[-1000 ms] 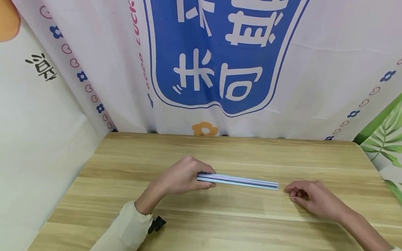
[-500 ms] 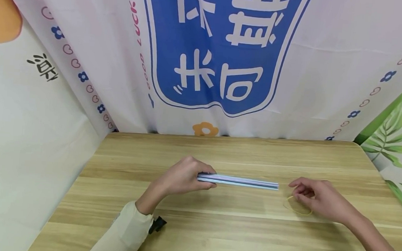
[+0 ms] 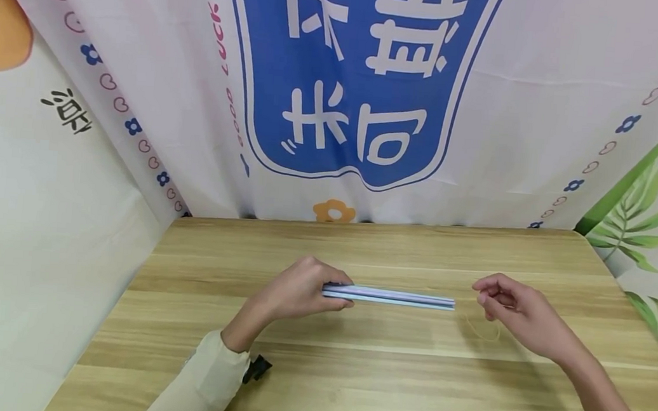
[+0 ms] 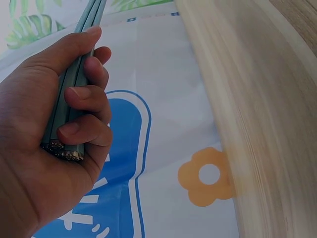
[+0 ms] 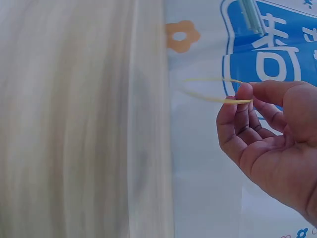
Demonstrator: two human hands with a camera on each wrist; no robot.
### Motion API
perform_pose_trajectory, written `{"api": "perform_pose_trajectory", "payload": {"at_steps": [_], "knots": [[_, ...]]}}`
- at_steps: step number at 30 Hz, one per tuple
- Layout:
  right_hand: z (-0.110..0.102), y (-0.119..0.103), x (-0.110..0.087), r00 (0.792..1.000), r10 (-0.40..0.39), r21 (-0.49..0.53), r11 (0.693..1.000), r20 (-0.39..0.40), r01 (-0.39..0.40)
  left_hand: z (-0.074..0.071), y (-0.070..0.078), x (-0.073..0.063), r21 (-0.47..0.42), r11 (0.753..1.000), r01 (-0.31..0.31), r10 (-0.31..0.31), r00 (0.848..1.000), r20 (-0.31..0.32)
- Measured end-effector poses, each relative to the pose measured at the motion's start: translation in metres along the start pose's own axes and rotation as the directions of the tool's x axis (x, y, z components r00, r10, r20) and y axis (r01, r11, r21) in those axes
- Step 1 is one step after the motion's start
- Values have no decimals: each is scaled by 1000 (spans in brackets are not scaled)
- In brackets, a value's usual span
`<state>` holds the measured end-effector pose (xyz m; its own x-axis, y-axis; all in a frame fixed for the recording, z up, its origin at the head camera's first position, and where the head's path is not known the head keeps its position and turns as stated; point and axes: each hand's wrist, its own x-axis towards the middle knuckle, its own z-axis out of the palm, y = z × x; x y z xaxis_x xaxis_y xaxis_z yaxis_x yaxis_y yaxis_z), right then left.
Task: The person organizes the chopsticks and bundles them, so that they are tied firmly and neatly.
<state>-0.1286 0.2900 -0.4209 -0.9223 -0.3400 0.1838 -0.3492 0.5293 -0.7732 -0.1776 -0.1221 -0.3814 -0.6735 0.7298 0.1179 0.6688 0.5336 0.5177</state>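
Note:
My left hand [image 3: 300,289] grips a bundle of long, thin, pale blue chopstick-like sticks [image 3: 397,297] near one end. The sticks lie level and point right. In the left wrist view, the fingers curl round the bundle, and its dark and gold stick ends [image 4: 64,151] show at the palm. My right hand [image 3: 519,311] is just beyond the free end of the sticks and apart from them. Between its thumb and fingertips it pinches a thin yellow rubber band [image 5: 210,98], whose loop hangs slack below the fingers in the head view.
A wood-grain table [image 3: 351,385] lies under both hands. Behind it hangs a white curtain [image 3: 516,148] with a blue printed panel. Black wrist devices [image 3: 257,368] sit at both sleeves. A white cloth [image 3: 64,225] covers the left side.
My right hand has risen slightly away from me, still pinching the rubber band, whose loop has swung and changed shape. The left hand and the sticks have stayed in place.

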Motion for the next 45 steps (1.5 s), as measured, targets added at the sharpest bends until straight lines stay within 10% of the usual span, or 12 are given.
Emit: {"api": "perform_pose_trajectory", "payload": {"at_steps": [45], "knots": [[25,-59,19,997,26,170,985,-69,-14,13,0,4,45,999,3,2,993,-115]]}}
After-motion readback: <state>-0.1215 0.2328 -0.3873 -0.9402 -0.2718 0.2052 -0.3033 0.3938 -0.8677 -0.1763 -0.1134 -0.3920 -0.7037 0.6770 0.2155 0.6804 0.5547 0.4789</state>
